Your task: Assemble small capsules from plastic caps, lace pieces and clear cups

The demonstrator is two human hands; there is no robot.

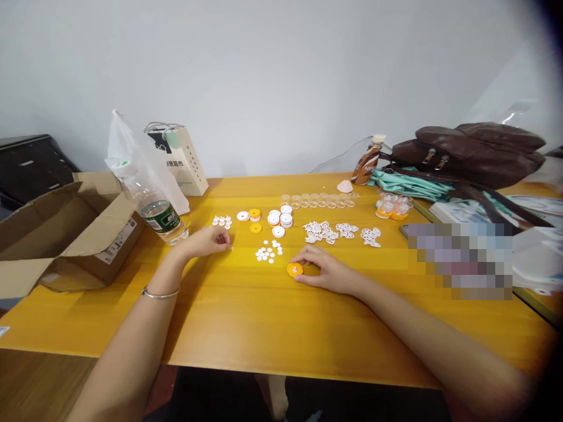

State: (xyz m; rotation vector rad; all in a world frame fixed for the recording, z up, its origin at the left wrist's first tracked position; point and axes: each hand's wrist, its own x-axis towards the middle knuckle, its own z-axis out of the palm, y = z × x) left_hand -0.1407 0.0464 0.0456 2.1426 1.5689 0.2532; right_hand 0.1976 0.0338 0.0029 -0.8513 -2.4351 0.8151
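Observation:
My right hand (324, 269) has its thumb and fingers around the edge of an orange round base (291, 271) with a small white piece at its middle, resting on the table. My left hand (210, 241) is closed in a pinch beside the small white pieces (222, 221); a tiny pale thing at its fingertips is too small to name. Between the hands lie several small white discs (264, 256). Behind them are white round bases (285, 219) and orange round bases (255, 228), some stacked. White lacy cutouts (319, 231) lie beyond my right hand.
Clear plastic cups (324, 201) stand in a row at the back, near a pink cone (345, 186) and a drink bottle (369, 159). Finished-looking clear-topped orange pieces (398, 208) sit right. A water bottle (160, 220) and cardboard box (94, 258) stand left; a brown bag (466, 152) lies right.

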